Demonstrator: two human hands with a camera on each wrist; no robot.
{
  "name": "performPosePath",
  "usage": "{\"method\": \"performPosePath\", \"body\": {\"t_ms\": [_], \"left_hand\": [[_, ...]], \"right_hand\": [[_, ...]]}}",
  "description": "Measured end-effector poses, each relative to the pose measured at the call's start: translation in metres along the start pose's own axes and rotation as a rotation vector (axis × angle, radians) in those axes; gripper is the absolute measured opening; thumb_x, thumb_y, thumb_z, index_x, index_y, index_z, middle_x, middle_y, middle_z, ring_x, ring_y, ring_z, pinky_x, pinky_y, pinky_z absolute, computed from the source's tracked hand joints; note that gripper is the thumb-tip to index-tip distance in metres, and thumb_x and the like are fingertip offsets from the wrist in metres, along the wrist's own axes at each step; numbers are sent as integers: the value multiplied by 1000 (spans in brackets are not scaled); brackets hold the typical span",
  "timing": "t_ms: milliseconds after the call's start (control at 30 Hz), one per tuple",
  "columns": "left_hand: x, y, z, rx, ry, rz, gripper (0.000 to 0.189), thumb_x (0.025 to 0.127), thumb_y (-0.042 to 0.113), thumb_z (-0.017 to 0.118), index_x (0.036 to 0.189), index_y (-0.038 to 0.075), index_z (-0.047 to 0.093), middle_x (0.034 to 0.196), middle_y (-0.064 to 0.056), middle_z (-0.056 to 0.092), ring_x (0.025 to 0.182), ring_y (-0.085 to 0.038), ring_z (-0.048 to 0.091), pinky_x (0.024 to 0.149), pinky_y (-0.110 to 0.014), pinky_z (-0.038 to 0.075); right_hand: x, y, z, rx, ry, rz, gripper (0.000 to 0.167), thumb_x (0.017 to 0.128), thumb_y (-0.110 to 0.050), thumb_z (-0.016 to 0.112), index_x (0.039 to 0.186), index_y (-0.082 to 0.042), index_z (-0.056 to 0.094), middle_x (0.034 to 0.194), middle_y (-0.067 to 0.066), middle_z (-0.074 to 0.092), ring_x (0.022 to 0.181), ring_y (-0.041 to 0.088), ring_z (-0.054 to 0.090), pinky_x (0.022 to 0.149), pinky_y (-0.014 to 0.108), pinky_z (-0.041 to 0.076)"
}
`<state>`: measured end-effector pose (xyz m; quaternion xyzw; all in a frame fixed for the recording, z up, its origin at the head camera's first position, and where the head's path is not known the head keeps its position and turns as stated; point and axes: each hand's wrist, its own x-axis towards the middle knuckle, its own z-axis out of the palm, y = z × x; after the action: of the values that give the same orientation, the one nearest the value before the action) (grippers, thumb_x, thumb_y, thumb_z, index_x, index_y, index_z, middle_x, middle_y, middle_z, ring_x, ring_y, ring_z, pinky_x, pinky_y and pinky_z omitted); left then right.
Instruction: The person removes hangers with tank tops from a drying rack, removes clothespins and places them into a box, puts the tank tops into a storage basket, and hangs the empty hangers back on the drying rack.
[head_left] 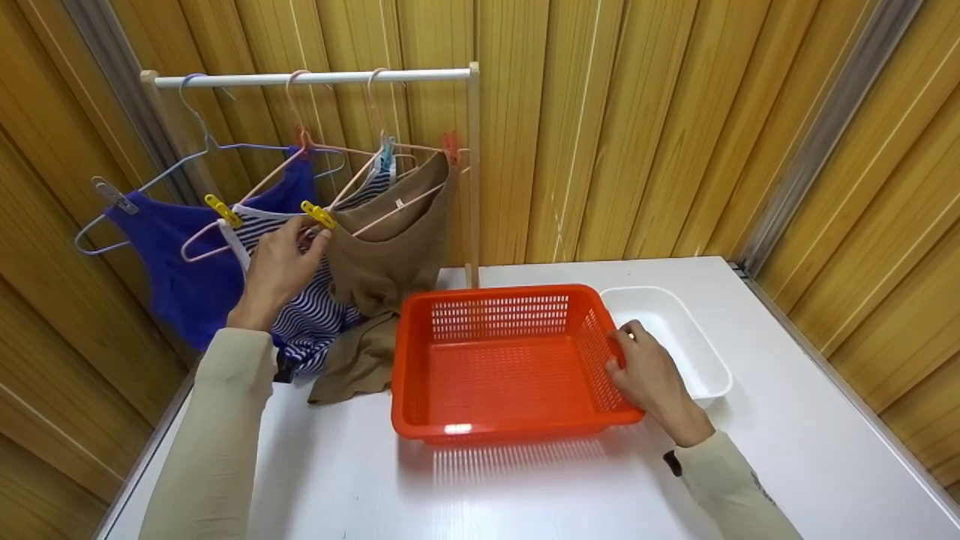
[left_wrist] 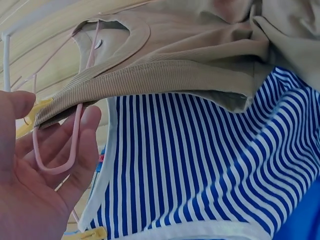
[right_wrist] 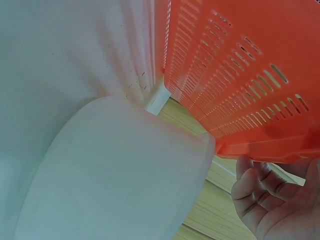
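My left hand (head_left: 281, 259) is at the end of a pink hanger (left_wrist: 74, 150), beside a yellow clothespin (head_left: 318, 215) clipped on a brown tank top (head_left: 390, 255). In the left wrist view its fingers lie loosely bent behind the hanger and the top's strap, the thumb apart from them near the clothespin. My right hand (head_left: 649, 371) grips the right rim of an orange-red plastic basket (head_left: 517, 431); nothing lies in it. A shadow under its near side shows that side raised off the table. A striped tank top (left_wrist: 165, 165) hangs behind the brown one.
A white rack (head_left: 427, 75) carries several hangers. A blue tank top (head_left: 187, 247) hangs leftmost, held by a grey clothespin (head_left: 114, 195). Right of the basket is a white tub (head_left: 679, 345) on the white table (head_left: 795, 420). Wood-patterned walls (head_left: 637, 127) enclose the back and sides.
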<state>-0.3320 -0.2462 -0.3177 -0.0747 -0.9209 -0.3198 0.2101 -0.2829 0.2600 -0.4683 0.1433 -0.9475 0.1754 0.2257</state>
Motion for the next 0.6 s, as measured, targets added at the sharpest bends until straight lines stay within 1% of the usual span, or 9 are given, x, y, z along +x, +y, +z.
{"method": "performPosePath", "body": {"t_ms": [67, 133, 200, 267, 333, 400, 500, 600], "left_hand": [[2, 2, 0, -29, -43, -16, 51, 102, 41, 49, 136, 3, 50, 135, -21, 59, 119, -38, 61, 100, -49, 48], [4, 4, -1, -54, -94, -48, 56, 101, 45, 48, 139, 4, 47, 137, -21, 56, 114, -37, 63, 98, -49, 50], [6, 6, -2, -68, -139, -78, 57, 101, 48, 47, 140, 5, 45, 135, -21, 57, 105, -36, 66, 95, -49, 52], [7, 9, 0, -63, -159, -79, 56, 102, 48, 46, 137, 4, 47, 127, -22, 60, 96, -35, 66, 91, -49, 54], [9, 10, 2, -47, -152, -59, 51, 103, 45, 45, 131, 2, 52, 116, -21, 63, 89, -33, 65, 88, -47, 55], [11, 11, 6, -24, -131, -32, 47, 104, 41, 45, 124, 0, 56, 102, -19, 64, 84, -30, 62, 80, -43, 55], [13, 9, 10, 3, -90, -7, 42, 105, 36, 44, 113, -1, 60, 87, -14, 61, 75, -26, 59, 69, -35, 49], [13, 6, 12, 15, -57, 13, 38, 106, 32, 42, 106, -1, 61, 78, -10, 56, 69, -23, 54, 63, -30, 43]], "right_hand": [[0, 0, 0, -1, 7, -3, 35, 80, -8, 66, 112, 5, 66, 104, 13, 56, 80, 26, 57, 73, 43, 51], [0, 0, 1, -3, 13, -6, 35, 79, -8, 66, 112, 5, 66, 104, 13, 56, 78, 26, 57, 71, 43, 51], [0, 0, 1, -5, 19, -6, 35, 79, -8, 67, 112, 4, 66, 104, 13, 56, 75, 25, 57, 69, 43, 51], [0, 0, 1, -5, 21, -2, 34, 79, -8, 66, 112, 4, 66, 105, 13, 56, 72, 25, 57, 66, 43, 50], [0, -1, 1, -4, 19, 6, 34, 80, -8, 66, 112, 3, 65, 105, 12, 56, 70, 24, 55, 64, 41, 50], [0, -1, 0, -5, 18, 8, 34, 80, -8, 65, 112, 3, 65, 106, 12, 56, 68, 23, 55, 63, 41, 49], [-1, -1, 1, -9, 18, 4, 33, 80, -8, 65, 111, 3, 66, 106, 12, 56, 66, 23, 54, 62, 40, 49], [-1, -1, 1, -9, 22, 2, 32, 80, -7, 66, 110, 3, 66, 105, 12, 56, 64, 23, 54, 61, 40, 49]]}}
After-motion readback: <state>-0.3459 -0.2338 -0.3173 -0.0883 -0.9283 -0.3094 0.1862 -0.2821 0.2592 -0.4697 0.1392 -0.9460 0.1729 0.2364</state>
